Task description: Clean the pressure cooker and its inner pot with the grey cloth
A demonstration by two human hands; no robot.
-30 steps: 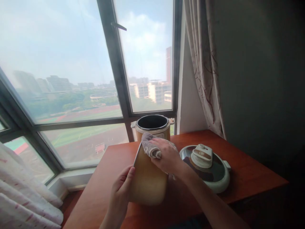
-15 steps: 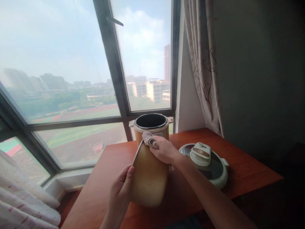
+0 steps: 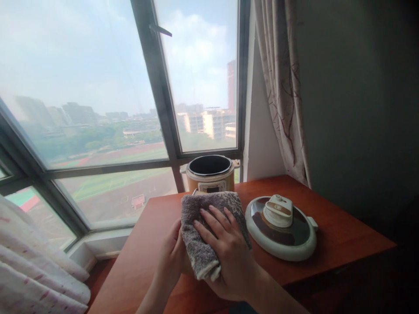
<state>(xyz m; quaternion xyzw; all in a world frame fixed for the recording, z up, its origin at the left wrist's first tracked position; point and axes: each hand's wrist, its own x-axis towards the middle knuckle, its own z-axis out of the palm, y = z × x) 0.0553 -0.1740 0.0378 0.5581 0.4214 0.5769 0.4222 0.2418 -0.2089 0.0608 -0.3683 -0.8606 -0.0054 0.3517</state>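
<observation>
My left hand [image 3: 172,250] grips the left side of a gold-coloured inner cooking pot [image 3: 187,265], its fingers partly behind the pot. Most of the pot is hidden under a grey towel cloth [image 3: 201,237]; only a bit of metal rim and a strip of the lower side show. My right hand [image 3: 225,248] presses the cloth against the pot, fingers spread over the fabric and thumb out of sight. Just beyond stands the pressure cooker body [image 3: 211,174], its dark opening facing up. To the right, the cooker lid [image 3: 281,226] lies on the table, knob upward.
The reddish-brown wooden table [image 3: 137,257] stands against a large window [image 3: 98,87]. A patterned curtain [image 3: 281,87] hangs at the back right, and another curtain [image 3: 36,261] is at the lower left. The table's right edge borders a dark area.
My right hand has come down from the pot's rim. The cloth, bunched at the rim before, is now spread over the pot's side. My left hand still holds the pot.
</observation>
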